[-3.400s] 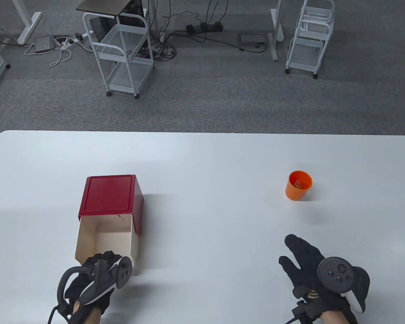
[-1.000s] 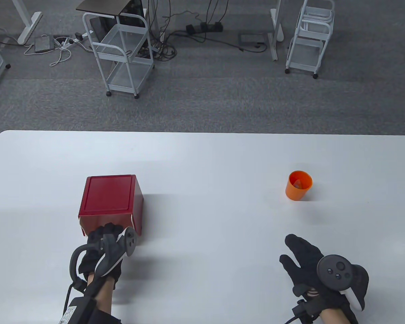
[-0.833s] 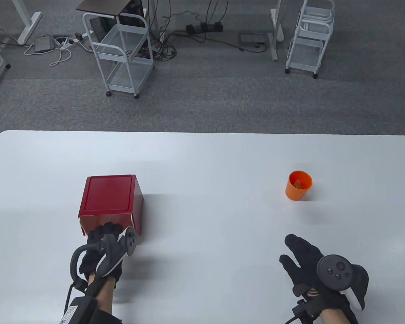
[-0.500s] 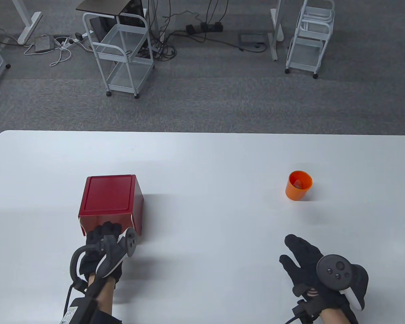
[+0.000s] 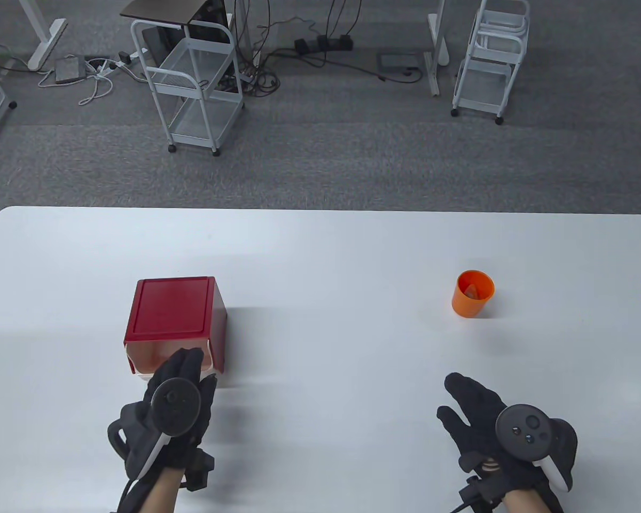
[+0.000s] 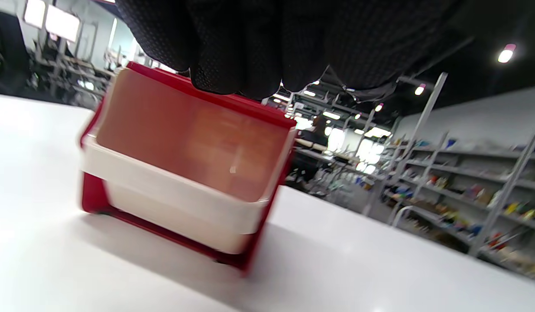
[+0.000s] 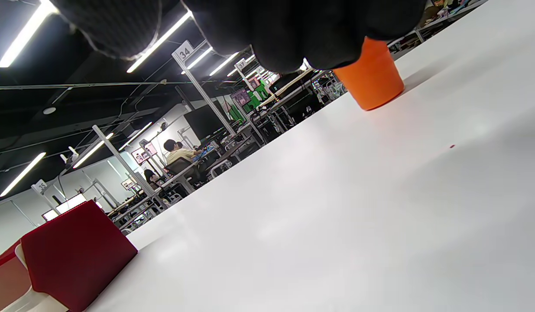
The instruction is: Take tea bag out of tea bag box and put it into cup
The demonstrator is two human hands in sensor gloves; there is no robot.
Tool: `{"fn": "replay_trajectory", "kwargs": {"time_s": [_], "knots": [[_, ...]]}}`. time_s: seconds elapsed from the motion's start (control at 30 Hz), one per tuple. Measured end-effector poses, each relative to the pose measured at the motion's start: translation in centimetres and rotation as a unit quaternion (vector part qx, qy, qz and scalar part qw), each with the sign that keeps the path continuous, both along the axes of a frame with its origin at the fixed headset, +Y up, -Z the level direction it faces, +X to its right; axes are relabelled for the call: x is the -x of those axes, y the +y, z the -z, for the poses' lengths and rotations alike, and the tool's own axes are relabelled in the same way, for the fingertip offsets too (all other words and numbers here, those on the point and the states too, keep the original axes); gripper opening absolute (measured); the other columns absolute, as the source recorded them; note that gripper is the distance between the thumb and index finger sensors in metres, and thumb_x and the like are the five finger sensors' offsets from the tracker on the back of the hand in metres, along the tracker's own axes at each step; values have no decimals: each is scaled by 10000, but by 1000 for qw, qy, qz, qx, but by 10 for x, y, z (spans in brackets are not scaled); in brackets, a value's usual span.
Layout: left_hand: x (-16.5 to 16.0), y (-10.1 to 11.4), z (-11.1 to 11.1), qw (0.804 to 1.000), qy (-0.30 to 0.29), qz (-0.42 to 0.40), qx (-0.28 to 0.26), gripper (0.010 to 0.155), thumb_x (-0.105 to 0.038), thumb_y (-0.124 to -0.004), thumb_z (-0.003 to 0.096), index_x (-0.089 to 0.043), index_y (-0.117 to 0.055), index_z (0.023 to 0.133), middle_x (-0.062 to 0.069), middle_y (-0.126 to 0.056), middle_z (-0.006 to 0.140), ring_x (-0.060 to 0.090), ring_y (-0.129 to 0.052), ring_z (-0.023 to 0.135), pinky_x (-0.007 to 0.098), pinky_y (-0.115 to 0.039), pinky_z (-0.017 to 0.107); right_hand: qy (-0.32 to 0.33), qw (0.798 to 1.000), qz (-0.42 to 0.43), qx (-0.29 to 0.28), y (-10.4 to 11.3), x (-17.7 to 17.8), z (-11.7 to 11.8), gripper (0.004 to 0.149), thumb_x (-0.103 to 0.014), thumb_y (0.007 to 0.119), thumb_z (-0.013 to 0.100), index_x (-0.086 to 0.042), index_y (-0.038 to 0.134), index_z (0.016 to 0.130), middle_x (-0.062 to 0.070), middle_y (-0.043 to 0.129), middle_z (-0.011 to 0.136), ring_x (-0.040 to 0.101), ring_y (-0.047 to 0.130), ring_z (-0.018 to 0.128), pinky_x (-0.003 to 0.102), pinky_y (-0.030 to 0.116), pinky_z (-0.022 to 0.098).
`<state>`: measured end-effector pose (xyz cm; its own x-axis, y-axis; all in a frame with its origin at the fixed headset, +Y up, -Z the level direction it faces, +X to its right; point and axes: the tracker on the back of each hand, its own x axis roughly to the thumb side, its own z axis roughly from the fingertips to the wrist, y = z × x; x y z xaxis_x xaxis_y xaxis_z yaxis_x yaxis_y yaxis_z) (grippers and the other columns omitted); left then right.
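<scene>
The red tea bag box [image 5: 174, 309] stands on the left of the white table [image 5: 331, 251], its pale drawer front [image 5: 152, 359] pushed in. It also shows in the left wrist view [image 6: 185, 169] and the right wrist view [image 7: 72, 255]. My left hand [image 5: 184, 363] lies palm down with fingers stretched out, fingertips at the drawer front, holding nothing. The orange cup [image 5: 473, 294] stands upright at the right with a pale tea bag [image 5: 471, 291] inside; it also shows in the right wrist view [image 7: 373, 80]. My right hand [image 5: 459, 395] lies open and empty on the table, nearer than the cup.
Bare table top lies between the box and the cup. Beyond the table's far edge is grey carpet with white wire carts [image 5: 195, 80] and cables.
The drawer, pulled out 3.4 s ago, is pushed into the box. Since half a second ago my left hand has turned palm down and drawn back slightly. The right hand has barely shifted.
</scene>
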<state>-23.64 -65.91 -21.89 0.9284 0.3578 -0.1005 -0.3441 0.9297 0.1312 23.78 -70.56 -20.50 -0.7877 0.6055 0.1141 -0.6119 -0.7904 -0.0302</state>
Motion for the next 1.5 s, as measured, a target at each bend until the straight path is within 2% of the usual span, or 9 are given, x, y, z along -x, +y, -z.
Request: {"fn": "replay_trajectory", "kwargs": {"time_s": [0.27,0.37,0.7,1.03,1.5], "knots": [[-36,5,-8,986,-79,-144,-14,592,-497,-726,504,-289,-710,1059,45,-739,1152,297,-778,1013,439,-671,745,1,1000,1,-4,-1,0,-1,634,-510,736,459,-184,621,991,183,671,1034,486,693,882,579,601,671],[-52,2,-8,976,-100,-192,3,594,-506,-720,508,-301,-700,1065,31,-729,1161,286,-770,1025,429,-665,758,1,1000,1,-4,-1,0,-1,634,-510,736,460,-184,619,992,184,671,1034,486,693,882,578,601,671],[-87,-21,-8,960,-159,-224,54,629,-560,-694,512,-323,-654,1094,11,-686,1194,264,-737,1060,412,-652,784,0,1000,3,-6,-1,0,-1,634,-511,736,459,-188,618,992,183,670,1034,486,692,882,578,601,671],[-76,-48,-5,941,-180,-271,86,672,-596,-692,497,-295,-659,1096,32,-692,1188,286,-742,1048,426,-657,770,-1,1000,-2,-1,-2,0,-1,636,-511,736,459,-188,616,993,182,667,1036,486,688,884,578,598,673],[-67,-54,-4,937,-180,-285,88,668,-586,-699,494,-282,-670,1088,46,-699,1177,299,-742,1037,436,-653,759,-3,1000,-6,0,-2,-1,0,636,-509,737,460,-187,615,994,186,663,1038,489,680,889,581,595,673]]}}
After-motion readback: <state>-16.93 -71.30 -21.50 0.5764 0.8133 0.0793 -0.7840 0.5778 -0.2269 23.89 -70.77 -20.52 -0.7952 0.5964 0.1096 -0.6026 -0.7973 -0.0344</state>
